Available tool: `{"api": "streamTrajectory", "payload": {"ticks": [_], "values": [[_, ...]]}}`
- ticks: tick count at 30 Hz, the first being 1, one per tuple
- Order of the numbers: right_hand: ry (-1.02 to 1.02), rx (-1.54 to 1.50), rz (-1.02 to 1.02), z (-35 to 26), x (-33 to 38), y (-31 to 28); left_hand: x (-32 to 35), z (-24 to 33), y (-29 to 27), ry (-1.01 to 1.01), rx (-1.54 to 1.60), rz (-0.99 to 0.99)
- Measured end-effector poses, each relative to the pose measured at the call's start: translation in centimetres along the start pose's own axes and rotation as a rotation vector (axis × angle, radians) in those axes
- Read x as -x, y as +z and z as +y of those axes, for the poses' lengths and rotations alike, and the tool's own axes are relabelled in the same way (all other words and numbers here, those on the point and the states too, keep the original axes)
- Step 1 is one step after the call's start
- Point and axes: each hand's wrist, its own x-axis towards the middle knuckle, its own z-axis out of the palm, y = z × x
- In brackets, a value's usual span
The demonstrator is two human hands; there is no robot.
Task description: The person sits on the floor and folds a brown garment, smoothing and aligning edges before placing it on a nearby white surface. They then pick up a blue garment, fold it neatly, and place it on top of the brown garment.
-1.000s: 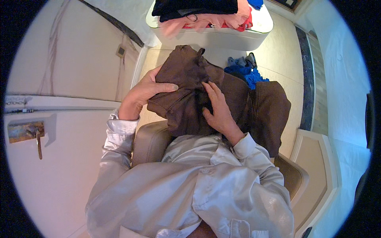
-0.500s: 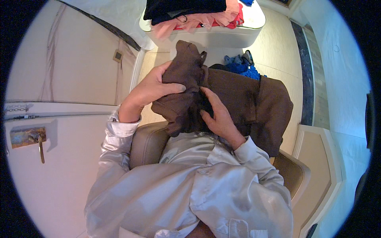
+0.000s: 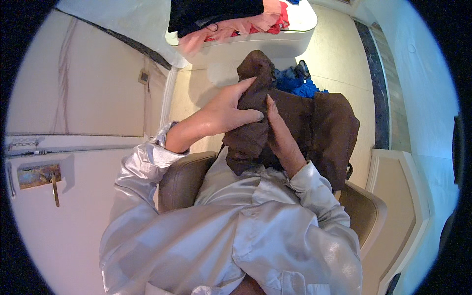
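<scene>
Cloth (image 3: pixel 248 135), brown and bunched, over the left edge of the lap (image 3: pixel 337 128), short of the near edge of the white table (image 3: pixel 268 48). Just pulled right by the left hand (image 3: pixel 221 115), closer to the right hand (image 3: pixel 285 142), and looking narrower now. Seems more gathered, so less loose to handle. Gripped in left fingers, thumb on top. Cannot tell about right fingers, mostly hidden behind the cloth.

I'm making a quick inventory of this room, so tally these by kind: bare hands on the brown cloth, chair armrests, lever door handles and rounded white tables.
Bare hands on the brown cloth: 2 (left hand, right hand)
Chair armrests: 2 (left armrest, right armrest)
Lever door handle: 1
Rounded white table: 1
Total: 6
</scene>
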Motion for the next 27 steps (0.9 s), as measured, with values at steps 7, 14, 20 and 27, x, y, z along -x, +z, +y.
{"api": "streamTrajectory", "payload": {"ticks": [7, 14, 20, 27], "values": [[0.292, -0.285, 0.138, -3.0, 1.2, -0.6, -2.3, 1.7, 3.9, 0.057, -0.055, 0.023], [0.058, -0.113, -0.004, -2.9, 1.9, -6.0, -3.8, 1.1, 7.0, -0.155, 0.239, -0.276], [-0.094, -0.205, -0.124, 3.0, 1.2, -15.1, -4.1, -1.4, 5.0, -0.158, 0.375, -0.253], [-0.087, -0.206, 0.135, 0.1, 3.3, -13.2, -5.4, -10.6, -0.6, -0.466, 0.421, 0.207]]}}
